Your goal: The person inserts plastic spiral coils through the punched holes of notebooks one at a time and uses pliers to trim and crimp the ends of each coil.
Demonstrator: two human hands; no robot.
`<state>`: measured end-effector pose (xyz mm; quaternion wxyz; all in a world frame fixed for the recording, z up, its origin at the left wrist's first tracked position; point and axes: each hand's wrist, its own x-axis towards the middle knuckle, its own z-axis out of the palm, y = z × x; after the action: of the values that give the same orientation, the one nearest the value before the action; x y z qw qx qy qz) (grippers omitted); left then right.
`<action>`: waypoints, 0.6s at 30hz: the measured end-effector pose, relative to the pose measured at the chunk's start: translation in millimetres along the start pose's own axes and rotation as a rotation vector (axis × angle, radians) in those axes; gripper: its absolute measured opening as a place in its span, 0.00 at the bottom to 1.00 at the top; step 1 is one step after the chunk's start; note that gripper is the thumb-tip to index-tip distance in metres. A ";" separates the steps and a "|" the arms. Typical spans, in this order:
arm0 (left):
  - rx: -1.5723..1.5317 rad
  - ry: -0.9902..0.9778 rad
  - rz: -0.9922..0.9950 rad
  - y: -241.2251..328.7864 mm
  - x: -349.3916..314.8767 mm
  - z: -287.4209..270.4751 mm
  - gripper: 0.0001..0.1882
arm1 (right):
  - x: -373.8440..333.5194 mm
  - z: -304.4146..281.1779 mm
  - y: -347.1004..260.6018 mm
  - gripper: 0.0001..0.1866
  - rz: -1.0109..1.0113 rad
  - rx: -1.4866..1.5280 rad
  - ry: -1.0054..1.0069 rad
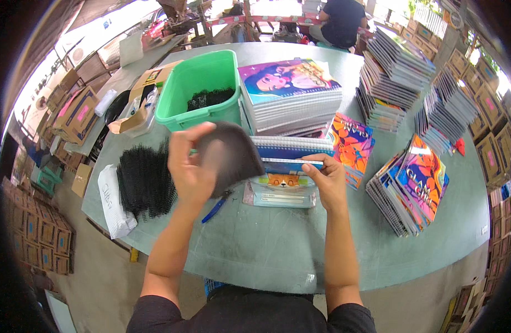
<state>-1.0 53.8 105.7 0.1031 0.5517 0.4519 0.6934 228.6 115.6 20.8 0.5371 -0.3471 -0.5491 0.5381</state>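
Observation:
My left hand (191,166), slightly blurred, grips a dark grey curved piece (233,158), like a bent pad; its exact kind I cannot make out. With thumb and fingers my right hand (325,177) pinches a notebook (280,162) by its right end, its white edge turned up. The dark piece overlaps or meets the notebook's left end. Beneath them, a notebook with an orange animal face (283,182) lies on the table. A blue pen-like tool (215,210) rests below my left hand, and left of that hand is a pile of black spiral coils (144,180).
A green tub (197,117) holding more black coils stands behind my left hand. Beside it rises a notebook stack (294,108). More notebooks (408,188) and tall stacks (394,77) occupy the right side. A white packet (114,202) lies far left. A person (341,22) sits beyond the table.

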 end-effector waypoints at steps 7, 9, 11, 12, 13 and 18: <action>0.412 -0.444 0.177 -19.1 -11.7 8.9 0.14 | -4.0 1.4 -3.6 0.11 0.032 0.023 -0.007; 0.326 -0.101 0.176 -17.9 -5.9 12.4 0.16 | 0.1 5.5 -6.1 0.11 -0.033 0.080 -0.047; 0.451 -0.634 0.137 -23.1 -20.6 17.6 0.15 | -0.8 3.6 -3.7 0.10 -0.010 0.126 -0.054; 0.420 -0.817 0.003 -21.1 -27.2 18.2 0.15 | -0.2 2.3 -3.9 0.10 -0.002 0.146 -0.055; 0.384 -0.672 0.270 -20.5 -24.0 20.7 0.14 | 1.5 1.5 -6.1 0.10 -0.013 0.086 -0.052; 0.492 -0.485 0.282 -16.1 -22.6 35.7 0.13 | -2.9 3.0 -6.7 0.19 0.002 0.072 -0.013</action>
<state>32.3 66.8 78.0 -0.0249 0.7652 0.4870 0.4205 227.6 111.0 27.1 0.5451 -0.3246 -0.5325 0.5603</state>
